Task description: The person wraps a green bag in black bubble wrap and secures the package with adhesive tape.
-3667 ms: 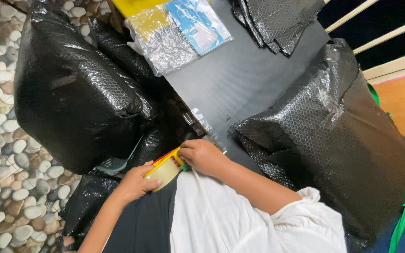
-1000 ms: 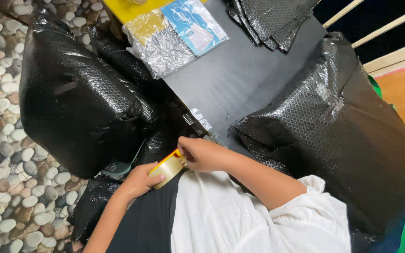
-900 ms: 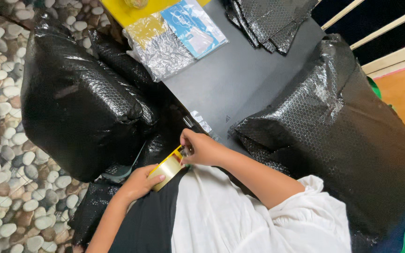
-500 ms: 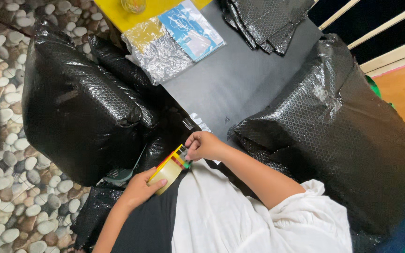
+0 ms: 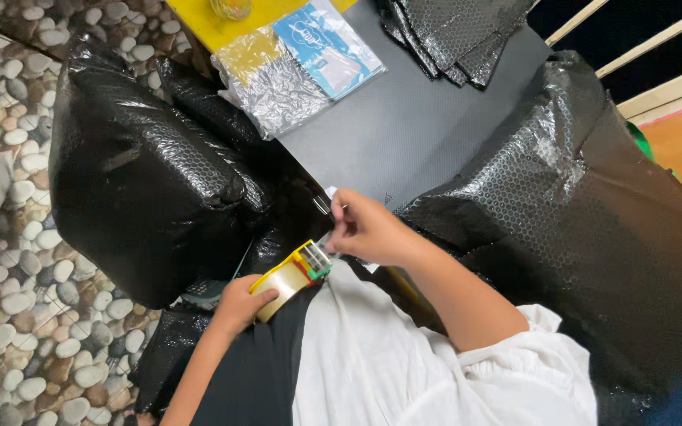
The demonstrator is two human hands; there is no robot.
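A: What's in hand here?

B: Looks like tape is being drawn off. The left hand (image 5: 238, 304) has its fingers clenched round a yellow tape dispenser (image 5: 290, 276), while the right hand (image 5: 365, 233) pinches the free end of clear tape (image 5: 327, 237) just beyond the dispenser's cutter.

A: And where is the dispenser?

B: Low over the lap, above a white cloth (image 5: 388, 355), between the two black bubble-wrapped bundles (image 5: 148, 189); the grey desk (image 5: 404, 134) lies beyond the fingertips.

A: What does the next move call for?

B: I'd judge a steady pull, keeping the strip taut and off the fingers.
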